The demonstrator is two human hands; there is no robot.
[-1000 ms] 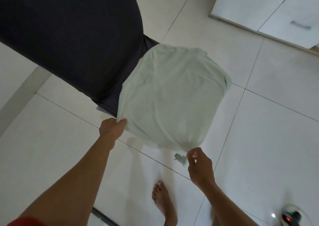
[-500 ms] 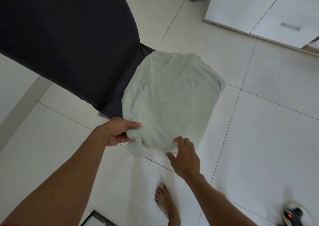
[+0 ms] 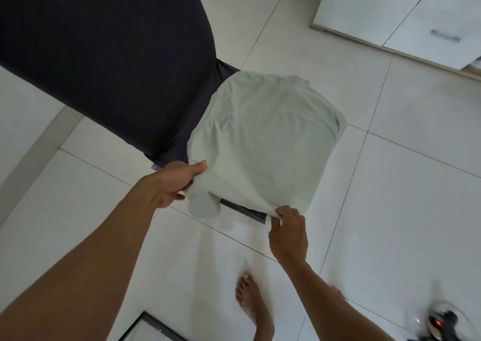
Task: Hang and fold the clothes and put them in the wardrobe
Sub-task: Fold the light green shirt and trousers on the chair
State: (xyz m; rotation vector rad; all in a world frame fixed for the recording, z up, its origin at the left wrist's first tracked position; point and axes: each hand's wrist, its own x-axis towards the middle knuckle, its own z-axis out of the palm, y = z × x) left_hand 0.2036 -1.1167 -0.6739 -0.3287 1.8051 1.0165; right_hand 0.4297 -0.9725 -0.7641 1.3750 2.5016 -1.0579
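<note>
In the head view, a pale green garment is seen spread over the near end of a dark-covered surface, which may be a bed or a padded board; which of the two cannot be told. The garment is laid mostly flat, with a few soft creases across its middle and a rounded flap hanging down from its near edge.

The near left edge of the garment is gripped by the left hand: the thumb is laid on top of the cloth and the fingers are curled underneath it, so that a small bunch of fabric is gathered there. The near right corner is pinched by the right hand, whose fingers are curled tightly round a small twist of cloth. Both forearms are stretched forward from the bottom of the picture, the left one much closer to the camera.

Between the two hands, a dark strip of the covered surface is exposed under the lifted hem. Below it, a white tiled floor is seen, with a bare foot planted on it near the bottom centre. White cabinet doors with a metal handle are visible at the upper right. A small blurred device with a red light lies on the floor at the lower right.
</note>
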